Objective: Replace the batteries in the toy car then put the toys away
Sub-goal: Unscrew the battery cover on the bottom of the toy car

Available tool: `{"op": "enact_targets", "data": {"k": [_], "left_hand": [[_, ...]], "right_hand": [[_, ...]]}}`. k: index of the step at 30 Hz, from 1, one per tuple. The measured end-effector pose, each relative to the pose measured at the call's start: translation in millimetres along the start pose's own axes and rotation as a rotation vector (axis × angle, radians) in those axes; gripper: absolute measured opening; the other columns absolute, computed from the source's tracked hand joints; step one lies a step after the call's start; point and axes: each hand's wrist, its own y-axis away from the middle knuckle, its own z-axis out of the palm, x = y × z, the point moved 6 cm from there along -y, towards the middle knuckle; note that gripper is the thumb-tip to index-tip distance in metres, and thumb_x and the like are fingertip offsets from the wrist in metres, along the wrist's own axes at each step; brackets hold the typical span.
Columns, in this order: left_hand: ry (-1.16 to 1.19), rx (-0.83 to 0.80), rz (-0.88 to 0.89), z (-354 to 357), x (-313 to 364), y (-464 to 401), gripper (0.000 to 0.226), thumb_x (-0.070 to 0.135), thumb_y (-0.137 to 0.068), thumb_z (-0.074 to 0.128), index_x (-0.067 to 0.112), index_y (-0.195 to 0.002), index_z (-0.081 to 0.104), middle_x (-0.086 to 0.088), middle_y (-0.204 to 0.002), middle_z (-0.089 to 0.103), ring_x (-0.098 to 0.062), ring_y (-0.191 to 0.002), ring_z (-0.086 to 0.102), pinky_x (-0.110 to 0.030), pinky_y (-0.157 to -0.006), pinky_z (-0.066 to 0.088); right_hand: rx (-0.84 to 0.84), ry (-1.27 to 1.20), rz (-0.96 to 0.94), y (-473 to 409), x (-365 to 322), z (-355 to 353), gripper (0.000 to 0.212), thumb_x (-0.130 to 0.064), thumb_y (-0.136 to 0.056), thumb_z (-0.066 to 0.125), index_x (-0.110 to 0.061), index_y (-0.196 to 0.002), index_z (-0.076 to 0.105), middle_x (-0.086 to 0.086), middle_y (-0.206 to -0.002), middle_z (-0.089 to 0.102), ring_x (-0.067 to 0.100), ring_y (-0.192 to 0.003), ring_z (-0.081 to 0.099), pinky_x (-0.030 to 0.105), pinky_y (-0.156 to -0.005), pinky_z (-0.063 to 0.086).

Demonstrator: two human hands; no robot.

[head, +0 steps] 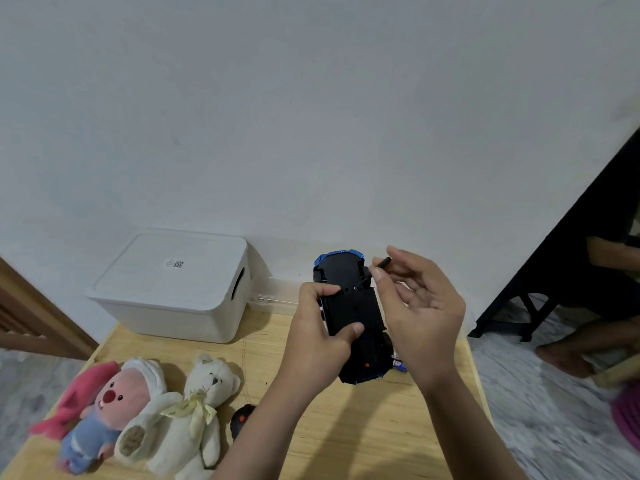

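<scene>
Head view, the only one: toy car (351, 313) turned belly-up and held above the far right part of the bench (346, 431), long axis running away from the body, blue nose toward the wall, tail low and near. Left hand (317, 336) wrapped round the car's left flank, fingers curled over the underside near the middle and thumb (351, 330) pressed on the black plate closer in; a firm grip on the car. Right hand (420, 306) just right of the car, pinching a thin black screwdriver (375, 270) between thumb and forefinger, the other fingers loosely spread. Tool tilted, handle up and to the right, tip down and to the left, landing at or just beside a small pale screw head (355, 287) on the underside; contact itself too small to tell. So the key relation: screw lying down-left of the right-hand grip, near the car's cross line and just beyond the left fingertips, with the right hand plainly the nearer to work it. Judged step: loosening or tightening the battery cover screw, cover seemingly on. Likely need: shaft brought more square to the plate, car held steady. Something blue and white (399, 364) peeping from under the car's tail, possibly batteries, not sure. Elsewhere on the bench: white lidded box (173, 289) at the back left, pink plush (100, 407) and white bear (201, 410) at the near left, a dark remote (242, 420) beside the bear.
</scene>
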Motion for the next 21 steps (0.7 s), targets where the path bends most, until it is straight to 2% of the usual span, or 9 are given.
{"op": "enact_targets", "data": {"k": [4, 7, 9, 12, 16, 18, 21], "left_hand": [[0.017, 0.004, 0.007, -1, 0, 1, 0.046, 0.003, -0.078, 0.072, 0.031, -0.101, 0.043, 0.018, -0.101, 0.054, 0.001, -0.091, 0.054, -0.032, -0.08, 0.054], [0.028, -0.003, 0.015, -2, 0, 1, 0.047, 0.003, -0.078, 0.072, 0.032, -0.101, 0.044, 0.015, -0.104, 0.054, -0.002, -0.091, 0.057, -0.037, -0.079, 0.056], [0.031, 0.003, 0.025, -3, -2, 0, 0.048, 0.004, -0.077, 0.073, 0.035, -0.102, 0.046, 0.011, -0.109, 0.056, -0.005, -0.094, 0.058, -0.035, -0.08, 0.056], [0.035, 0.01, 0.037, -5, -4, 0, 0.053, 0.007, -0.075, 0.076, 0.038, -0.107, 0.049, 0.014, -0.111, 0.059, -0.005, -0.097, 0.06, -0.027, -0.079, 0.054], [0.08, 0.021, 0.027, -5, -9, -3, 0.05, 0.006, -0.072, 0.079, 0.036, -0.104, 0.053, 0.015, -0.11, 0.061, 0.0, -0.091, 0.062, -0.013, -0.07, 0.051], [0.087, 0.019, 0.016, -4, -12, -5, 0.049, 0.006, -0.072, 0.079, 0.034, -0.103, 0.054, 0.013, -0.11, 0.062, -0.002, -0.093, 0.063, -0.015, -0.07, 0.052], [0.105, 0.02, -0.013, -3, -19, -7, 0.049, 0.006, -0.071, 0.08, 0.033, -0.104, 0.054, 0.011, -0.111, 0.062, -0.008, -0.096, 0.063, -0.021, -0.07, 0.054]], "right_hand": [[0.015, 0.008, 0.005, 2, 1, -2, 0.029, 0.005, -0.079, 0.068, -0.018, -0.096, 0.068, 0.003, -0.086, 0.071, 0.019, -0.08, 0.069, 0.03, -0.076, 0.057], [0.039, 0.0, 0.03, 3, 4, -5, 0.027, 0.005, -0.078, 0.071, -0.017, -0.093, 0.067, 0.005, -0.084, 0.071, 0.02, -0.078, 0.069, 0.031, -0.075, 0.056], [0.065, 0.0, 0.049, 2, 5, -7, 0.026, 0.004, -0.077, 0.071, -0.017, -0.091, 0.066, 0.005, -0.081, 0.071, 0.019, -0.077, 0.069, 0.028, -0.074, 0.056], [0.105, -0.015, 0.085, 0, 10, -13, 0.025, 0.005, -0.077, 0.071, -0.015, -0.09, 0.064, 0.006, -0.081, 0.071, 0.018, -0.077, 0.07, 0.023, -0.073, 0.055], [0.15, -0.011, 0.129, -3, 17, -21, 0.023, 0.006, -0.076, 0.072, -0.01, -0.089, 0.062, 0.006, -0.078, 0.07, 0.015, -0.073, 0.069, 0.018, -0.069, 0.053], [0.147, -0.022, 0.182, -5, 23, -25, 0.022, 0.003, -0.076, 0.073, -0.01, -0.088, 0.062, 0.009, -0.078, 0.071, 0.02, -0.075, 0.07, 0.024, -0.072, 0.055], [0.133, -0.161, 0.339, -4, 38, -31, 0.019, 0.003, -0.077, 0.071, -0.01, -0.086, 0.06, 0.014, -0.08, 0.072, 0.027, -0.079, 0.071, 0.032, -0.076, 0.057]]}}
